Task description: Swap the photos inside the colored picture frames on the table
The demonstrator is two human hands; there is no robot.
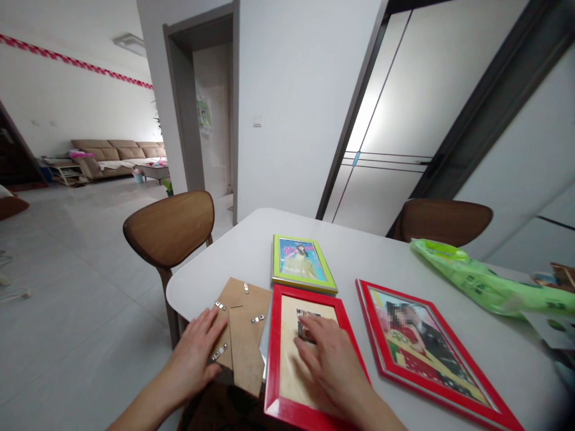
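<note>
Head view: the left hand (195,353) lies flat and open on the brown backing board (240,332) at the near left tabletop (372,251) edge. The right hand (330,359), fingers spread and gripping nothing, presses a small photo (306,323) inside the open red frame (309,353). Judging by this, light fingertip pressure would keep the photo square. Farther off lie a green frame (303,263), a filled second red frame (426,347) and, right, a green bag (489,281).

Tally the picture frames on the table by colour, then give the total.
Red frames: 2, one under the right hand at, one beside it
Green frame: 1
Total: 3
</note>
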